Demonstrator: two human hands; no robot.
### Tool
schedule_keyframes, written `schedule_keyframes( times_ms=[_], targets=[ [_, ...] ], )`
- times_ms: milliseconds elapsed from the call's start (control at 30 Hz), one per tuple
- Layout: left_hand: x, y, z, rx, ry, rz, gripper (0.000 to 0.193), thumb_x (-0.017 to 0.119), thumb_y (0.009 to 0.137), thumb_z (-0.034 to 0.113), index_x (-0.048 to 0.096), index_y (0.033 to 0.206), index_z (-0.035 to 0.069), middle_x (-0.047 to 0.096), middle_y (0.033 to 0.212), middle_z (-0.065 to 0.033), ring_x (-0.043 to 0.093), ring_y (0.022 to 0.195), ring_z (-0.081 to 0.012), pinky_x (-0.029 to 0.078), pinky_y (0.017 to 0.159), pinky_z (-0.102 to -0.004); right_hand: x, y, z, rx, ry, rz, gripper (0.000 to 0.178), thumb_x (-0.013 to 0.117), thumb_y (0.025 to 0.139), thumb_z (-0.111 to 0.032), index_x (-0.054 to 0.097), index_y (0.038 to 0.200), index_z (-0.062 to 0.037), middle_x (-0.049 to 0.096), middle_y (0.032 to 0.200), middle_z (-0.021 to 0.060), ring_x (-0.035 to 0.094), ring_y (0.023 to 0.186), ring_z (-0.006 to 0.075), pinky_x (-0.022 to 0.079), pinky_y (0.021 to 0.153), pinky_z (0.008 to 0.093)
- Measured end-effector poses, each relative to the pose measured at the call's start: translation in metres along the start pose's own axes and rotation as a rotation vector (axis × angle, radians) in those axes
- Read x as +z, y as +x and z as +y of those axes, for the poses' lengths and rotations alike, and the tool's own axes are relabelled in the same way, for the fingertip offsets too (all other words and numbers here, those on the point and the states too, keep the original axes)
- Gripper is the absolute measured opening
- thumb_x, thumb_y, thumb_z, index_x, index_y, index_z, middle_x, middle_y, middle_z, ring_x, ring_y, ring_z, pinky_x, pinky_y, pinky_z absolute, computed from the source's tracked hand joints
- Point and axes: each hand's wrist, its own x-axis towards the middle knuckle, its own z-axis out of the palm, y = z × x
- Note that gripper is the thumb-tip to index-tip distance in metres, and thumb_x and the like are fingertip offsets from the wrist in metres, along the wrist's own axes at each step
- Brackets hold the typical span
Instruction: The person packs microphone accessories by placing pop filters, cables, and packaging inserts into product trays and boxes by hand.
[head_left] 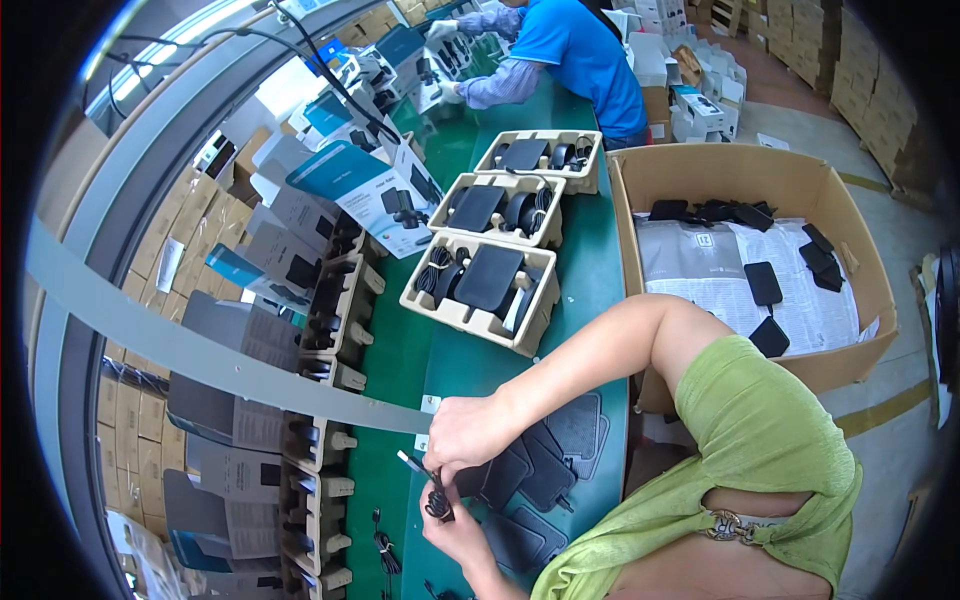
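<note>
Bundling seems the step: this side of the nearest tray [465, 318], the left hand [458, 535] and right hand [468, 432] grip a coiled black cable [437, 503] with their fingers; the next move likely calls for steady tension.

green desk [455, 365] and its load: three beige trays [540, 308] in a row toward the far end; overlapping dark flat pads [549, 482] nearer the front; a bundled black cable [386, 550] apart, to their left.
</note>
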Motion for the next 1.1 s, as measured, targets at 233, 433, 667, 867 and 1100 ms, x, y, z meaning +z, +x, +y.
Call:
schedule_keyframes(
  times_ms=[233, 433, 667, 867, 1100],
  targets=[
    [0.007, 0.020, 0.071, -0.379, -0.971, -0.029, 0.013, 0.053, 0.090, 0.015, 0.051, 0.094, 0.002, 0.056, 0.076, -0.0041, 0.049, 0.053, -0.0072, 0.035, 0.037, -0.0196, -0.057, -0.029, 0.019, 0.359, 1.164, 0.106, 0.035, 0.042, 0.094, -0.031, 0.049, 0.115, -0.0040, 0.061, 0.087, 0.0077, 0.060, 0.073, 0.0128, 0.048, 0.049, 0.0237],
    [0.035, 0.039, 0.097, -0.324, -1.103, -0.162, 0.013, 0.053, 0.090, 0.015, 0.050, 0.095, 0.003, 0.058, 0.080, -0.0060, 0.054, 0.058, -0.0089, 0.038, 0.040, -0.0190, -0.070, -0.055, 0.038, 0.268, 1.266, 0.024, 0.050, 0.048, 0.091, -0.039, 0.042, 0.124, -0.0029, 0.057, 0.081, 0.0048, 0.056, 0.066, 0.0099, 0.041, 0.043, 0.0173],
    [0.044, 0.054, 0.102, -0.252, -0.831, 0.150, 0.017, 0.057, 0.086, 0.006, 0.047, 0.095, -0.004, 0.054, 0.083, -0.0066, 0.053, 0.050, -0.0118, 0.045, 0.043, -0.0232, -0.085, -0.061, 0.035, 0.379, 1.113, 0.021, 0.027, 0.052, 0.090, -0.028, 0.047, 0.102, -0.0035, 0.057, 0.074, 0.0051, 0.051, 0.049, 0.0077, 0.037, 0.040, 0.0195],
    [0.010, 0.025, 0.053, -0.146, -0.662, 0.182, 0.012, 0.045, 0.091, 0.004, 0.046, 0.099, -0.004, 0.061, 0.084, -0.0161, 0.063, 0.067, -0.0212, 0.053, 0.061, -0.0303, -0.102, 0.025, 0.091, 0.611, 0.720, 0.342, 0.033, 0.061, 0.084, -0.020, 0.047, 0.110, -0.0054, 0.050, 0.070, -0.0045, 0.037, 0.052, -0.0001, 0.029, 0.042, 0.0172],
    [-0.026, 0.030, -0.016, -0.497, -0.732, 0.260, 0.014, 0.049, 0.092, 0.013, 0.042, 0.098, 0.003, 0.045, 0.064, -0.0015, 0.041, 0.050, -0.0097, 0.036, 0.048, -0.0236, -0.029, 0.207, 0.214, 0.366, 0.394, 0.569, 0.051, 0.061, 0.082, -0.025, 0.042, 0.124, -0.0023, 0.060, 0.103, 0.0191, 0.058, 0.095, 0.0255, 0.046, 0.080, 0.0332]
  ],
)
